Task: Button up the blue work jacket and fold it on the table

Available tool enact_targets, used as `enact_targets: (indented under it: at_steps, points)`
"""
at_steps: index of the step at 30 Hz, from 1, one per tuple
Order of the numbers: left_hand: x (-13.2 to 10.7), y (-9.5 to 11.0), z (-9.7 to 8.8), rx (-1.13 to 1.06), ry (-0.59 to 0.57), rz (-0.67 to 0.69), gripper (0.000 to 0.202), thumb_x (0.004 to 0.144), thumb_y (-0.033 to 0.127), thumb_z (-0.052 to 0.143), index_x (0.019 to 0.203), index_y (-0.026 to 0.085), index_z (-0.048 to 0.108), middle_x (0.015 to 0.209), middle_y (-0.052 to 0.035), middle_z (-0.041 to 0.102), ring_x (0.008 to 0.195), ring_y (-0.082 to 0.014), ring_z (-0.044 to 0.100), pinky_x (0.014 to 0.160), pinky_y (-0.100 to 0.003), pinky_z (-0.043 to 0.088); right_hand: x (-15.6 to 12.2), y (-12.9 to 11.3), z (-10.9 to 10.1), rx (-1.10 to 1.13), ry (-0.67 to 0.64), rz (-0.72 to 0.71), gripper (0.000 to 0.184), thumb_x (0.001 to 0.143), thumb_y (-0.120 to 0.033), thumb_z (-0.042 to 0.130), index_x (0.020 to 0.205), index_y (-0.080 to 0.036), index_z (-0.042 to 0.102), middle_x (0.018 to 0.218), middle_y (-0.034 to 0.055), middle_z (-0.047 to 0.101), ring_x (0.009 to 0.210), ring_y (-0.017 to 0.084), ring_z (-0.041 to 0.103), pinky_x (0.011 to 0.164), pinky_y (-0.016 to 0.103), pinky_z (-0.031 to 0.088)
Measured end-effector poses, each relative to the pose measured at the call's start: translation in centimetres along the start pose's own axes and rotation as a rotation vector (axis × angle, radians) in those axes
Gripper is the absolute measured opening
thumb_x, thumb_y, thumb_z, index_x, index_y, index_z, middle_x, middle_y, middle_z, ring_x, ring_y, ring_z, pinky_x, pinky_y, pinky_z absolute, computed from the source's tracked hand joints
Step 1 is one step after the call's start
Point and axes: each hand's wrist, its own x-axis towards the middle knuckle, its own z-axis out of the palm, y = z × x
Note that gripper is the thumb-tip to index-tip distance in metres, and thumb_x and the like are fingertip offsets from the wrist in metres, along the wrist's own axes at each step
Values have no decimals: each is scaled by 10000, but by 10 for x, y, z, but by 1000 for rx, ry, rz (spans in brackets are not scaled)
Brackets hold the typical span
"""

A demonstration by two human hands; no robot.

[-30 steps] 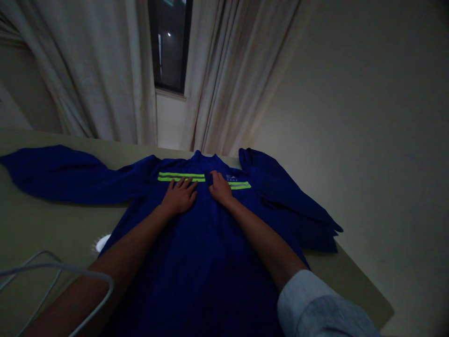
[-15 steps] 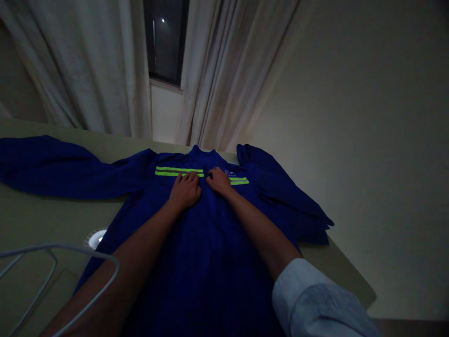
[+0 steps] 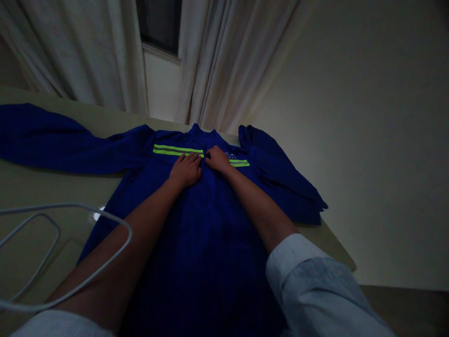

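Note:
A dark blue work jacket lies spread front side up on the table, with its collar at the far end. Yellow-green reflective strips cross its chest on both sides of the front closure. My left hand rests on the chest beside the closure, fingers slightly apart over the end of the left strip. Close by on the right, my right hand has its fingers bent and pinched at the front edge of the jacket, below the collar. The fabric under both palms is hidden.
The pale table carries both stretched sleeves. A grey-white cable or wire loop curves across the lower left, in front of my left forearm. A bright round spot shows beside the jacket. Curtains and a wall stand behind.
The view has tipped downward, so the jacket and table sit higher in the picture. Both hands stay at the same place on the jacket's front, with hardly any shift.

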Motion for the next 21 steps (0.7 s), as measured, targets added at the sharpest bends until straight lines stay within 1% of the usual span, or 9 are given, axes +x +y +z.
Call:
enact_targets:
  at_steps: [3,6,10,13,16,18,21]
  points:
    - [1,-1,1,-16,5,13,614,1000,312,376,1570,104,470,1659,-169,446,1557,-294,373,1292,-481,207,-2,-3,-4,-25,-13,-11,279,989,-262,565,1191,-184,740,1313,138,633,1187,294,630,1036,416,521]
    - [1,0,1,-13,7,9,601,1004,324,385,1567,133,478,1661,-155,448,1551,-300,381,1282,-485,224,-6,-6,-7,-72,-11,-35,285,1002,-266,539,1187,-176,737,1341,152,609,1141,303,641,994,436,540]
    - [0,1,-1,3,6,5,584,1011,335,387,1553,149,496,1663,-145,448,1545,-306,389,1269,-496,239,-10,-5,-7,-131,3,-94,305,1038,-278,485,1211,-182,718,1379,153,575,1137,304,618,980,459,541]
    - [-1,3,-2,11,9,9,587,1008,330,382,1542,121,505,1656,-165,452,1535,-323,398,1257,-519,258,-11,-2,-6,-189,30,-179,316,1057,-255,444,1208,-170,708,1392,162,570,1187,315,574,953,451,540]
    - [-2,3,-3,19,19,16,581,1011,334,369,1531,121,514,1647,-162,467,1522,-326,417,1253,-524,268,-9,1,-6,-266,32,-279,289,1036,-199,473,1207,-158,702,1394,177,574,1252,321,515,949,425,519]
    - [-2,3,-3,25,26,16,572,1009,334,371,1526,142,520,1644,-149,474,1515,-320,428,1249,-518,276,-7,3,-5,-317,27,-313,290,1032,-165,468,1212,-153,696,1381,185,584,1248,317,506,941,416,501]
    - [-3,3,-2,29,34,13,573,1007,331,369,1527,144,519,1642,-151,476,1515,-318,430,1242,-517,288,-6,4,-3,-385,56,-359,320,1064,-149,409,1209,-143,695,1341,197,612,1226,312,507,933,419,466]
